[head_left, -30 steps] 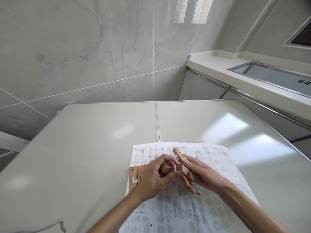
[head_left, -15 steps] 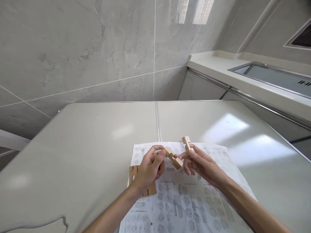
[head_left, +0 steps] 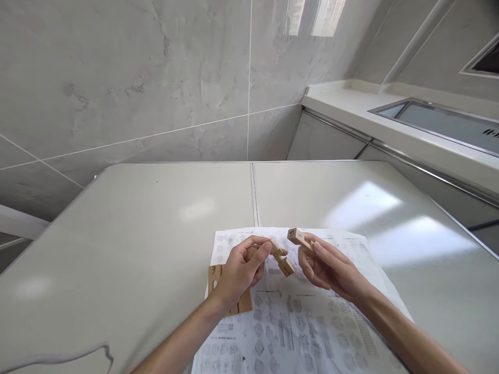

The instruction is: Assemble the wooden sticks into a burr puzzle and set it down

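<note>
one notched block (head_left: 287, 266), pinched by left hand (head_left: 245, 267), eleven o'clock over paper (head_left: 304, 317); second block (head_left: 297, 237), pinched by right hand (head_left: 330, 269), twelve o'clock. apparent step: comparing notches; next move calls for aligning them.

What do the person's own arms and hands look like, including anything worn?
The left hand and right hand are bare, with no gloves or visible rings. The left forearm and right forearm are slim and uncovered: no sleeves, watch, bracelet or markings show.
</note>
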Tool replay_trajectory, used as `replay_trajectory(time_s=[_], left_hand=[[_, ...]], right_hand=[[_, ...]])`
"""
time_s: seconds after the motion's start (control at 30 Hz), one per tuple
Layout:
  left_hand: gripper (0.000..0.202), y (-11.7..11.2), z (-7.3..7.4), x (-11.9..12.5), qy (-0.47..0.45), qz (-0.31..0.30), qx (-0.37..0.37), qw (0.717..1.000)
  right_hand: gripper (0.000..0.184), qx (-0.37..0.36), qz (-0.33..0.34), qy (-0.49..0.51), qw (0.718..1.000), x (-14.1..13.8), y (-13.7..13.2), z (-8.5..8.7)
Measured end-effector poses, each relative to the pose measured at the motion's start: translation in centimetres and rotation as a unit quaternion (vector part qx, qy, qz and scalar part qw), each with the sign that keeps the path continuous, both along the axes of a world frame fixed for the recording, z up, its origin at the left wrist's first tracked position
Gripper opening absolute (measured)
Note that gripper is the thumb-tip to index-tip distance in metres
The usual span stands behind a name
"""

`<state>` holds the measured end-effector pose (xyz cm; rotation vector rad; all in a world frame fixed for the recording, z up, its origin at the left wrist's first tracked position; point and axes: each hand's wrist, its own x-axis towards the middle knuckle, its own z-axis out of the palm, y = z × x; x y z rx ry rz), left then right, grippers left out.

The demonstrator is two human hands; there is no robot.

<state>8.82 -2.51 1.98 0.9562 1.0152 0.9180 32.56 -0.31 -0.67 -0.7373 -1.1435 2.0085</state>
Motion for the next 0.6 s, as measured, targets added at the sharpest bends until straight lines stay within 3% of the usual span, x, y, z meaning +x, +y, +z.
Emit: replay_trajectory(time_s=[0.33,0.6], left_hand=[[0.051,-0.10,-0.47,-0.01,0.015,0.012,-0.013,1.000],[0.042,-0.14,-0.81,-0.50,0.043,-0.049,0.001,0.998]], right_hand=[[0.035,0.088,0.002,-0.076,0.993,0.45,-0.11,-0.43],[0.033,0.133,0.005,-0.108,0.985,0.75,-0.45,-0.91]])
